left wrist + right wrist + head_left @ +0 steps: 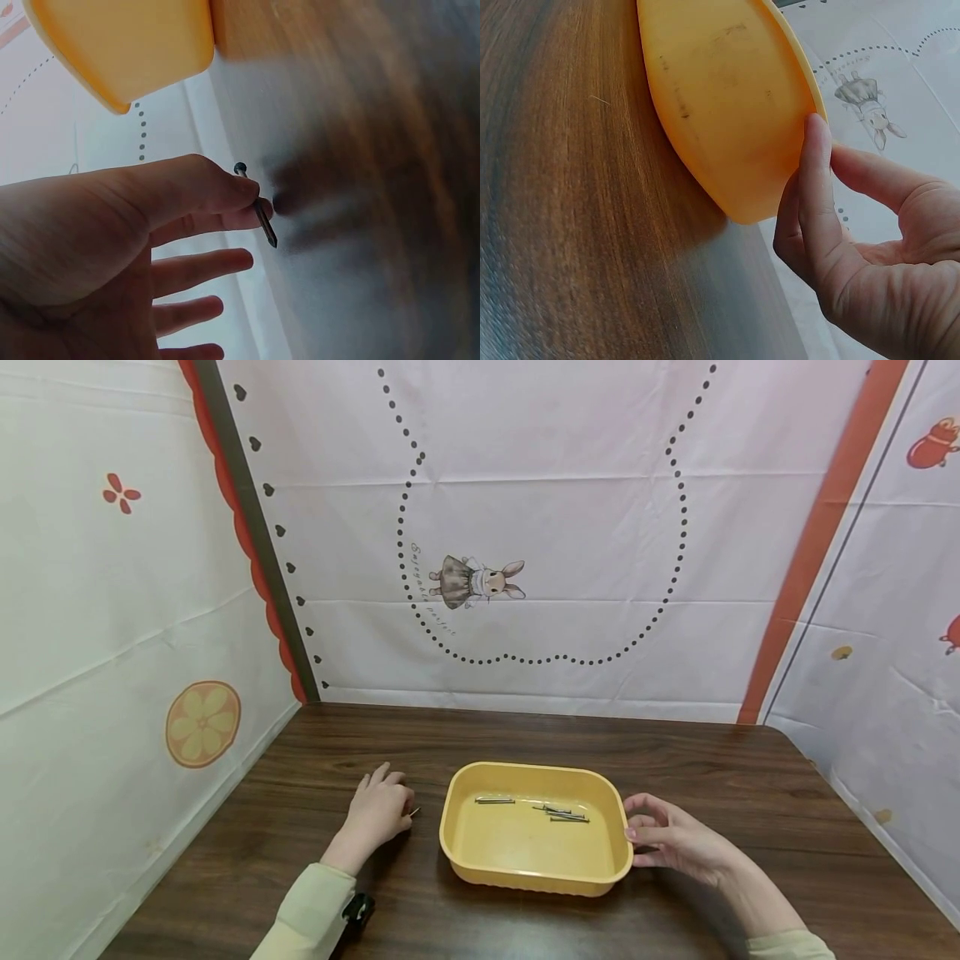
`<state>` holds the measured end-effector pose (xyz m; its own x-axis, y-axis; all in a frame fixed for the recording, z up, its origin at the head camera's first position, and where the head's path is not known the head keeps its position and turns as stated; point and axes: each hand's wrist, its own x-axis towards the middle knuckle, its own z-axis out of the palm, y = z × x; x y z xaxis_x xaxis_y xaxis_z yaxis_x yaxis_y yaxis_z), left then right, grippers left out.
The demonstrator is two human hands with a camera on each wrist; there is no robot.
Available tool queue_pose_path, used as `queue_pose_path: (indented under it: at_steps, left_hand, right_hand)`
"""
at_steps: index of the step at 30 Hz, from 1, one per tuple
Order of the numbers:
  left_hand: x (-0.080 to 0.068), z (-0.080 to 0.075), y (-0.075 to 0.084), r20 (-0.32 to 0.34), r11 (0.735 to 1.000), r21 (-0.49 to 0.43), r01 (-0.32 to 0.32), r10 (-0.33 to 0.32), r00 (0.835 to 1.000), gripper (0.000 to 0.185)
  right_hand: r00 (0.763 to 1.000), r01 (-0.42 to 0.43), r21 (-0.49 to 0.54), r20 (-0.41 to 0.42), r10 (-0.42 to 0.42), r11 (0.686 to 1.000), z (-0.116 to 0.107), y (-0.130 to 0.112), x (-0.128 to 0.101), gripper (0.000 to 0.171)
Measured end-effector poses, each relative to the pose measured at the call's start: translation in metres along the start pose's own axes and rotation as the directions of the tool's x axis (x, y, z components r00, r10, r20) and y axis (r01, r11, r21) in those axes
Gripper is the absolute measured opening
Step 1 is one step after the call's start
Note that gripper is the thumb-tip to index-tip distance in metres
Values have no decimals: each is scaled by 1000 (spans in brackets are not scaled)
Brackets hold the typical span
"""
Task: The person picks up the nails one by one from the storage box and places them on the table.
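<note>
- My left hand point(378, 810) pinches a nail point(256, 204) between thumb and index fingertip; the other fingers are spread loose, holding nothing.
- The nail sits at my left fingertips, tip pointing down toward the table point(525, 739), just left of the yellow tray point(458, 796) — apart from it, not over it.
- My right hand point(667, 839) is at the tray's right rim, thumb and a fingertip against the edge. Fingers are mostly straight, more a steadying touch than a wrap; whether the thumb hooks under the rim I cannot tell.
- Risk: the pinch is only on the upper shank near the head, so the nail could swivel or slip out and roll on the wood — a thin smooth shank and a light two-finger hold would cause it.
- Risk: if my left hand carries it low, the nail could knock the tray's near wall instead of passing over the rim.
- Risk: a push from my right hand could slide the tray, since it is light plastic on smooth wood.
- Tray contents: a few nails point(558, 814) lying flat on the floor, one alone point(495, 800) toward my left hand, the rest bunched toward my right hand. Exact count unclear.
</note>
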<state>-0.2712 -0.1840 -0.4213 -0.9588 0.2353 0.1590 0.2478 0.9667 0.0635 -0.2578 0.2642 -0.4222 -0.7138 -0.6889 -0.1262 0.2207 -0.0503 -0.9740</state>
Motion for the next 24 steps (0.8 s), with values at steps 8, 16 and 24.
queue_pose_path:
  at_steps: [8, 16, 24]
  left_hand:
    - [0, 0, 1, 7, 999, 34, 11, -12, 1000, 24]
    - [1, 0, 5, 39, 994, 96, 42, -46, 998, 27]
    - [-1, -3, 8, 59, 993, 101, 53, -59, 996, 23]
  right_hand:
    - [1000, 1, -2, -2, -1, 1000, 0, 1, 0, 26]
    - [1000, 4, -14, -6, -4, 1000, -1, 1, 1, 26]
    - [1000, -7, -21, -18, 7, 1000, -1, 1, 1, 26]
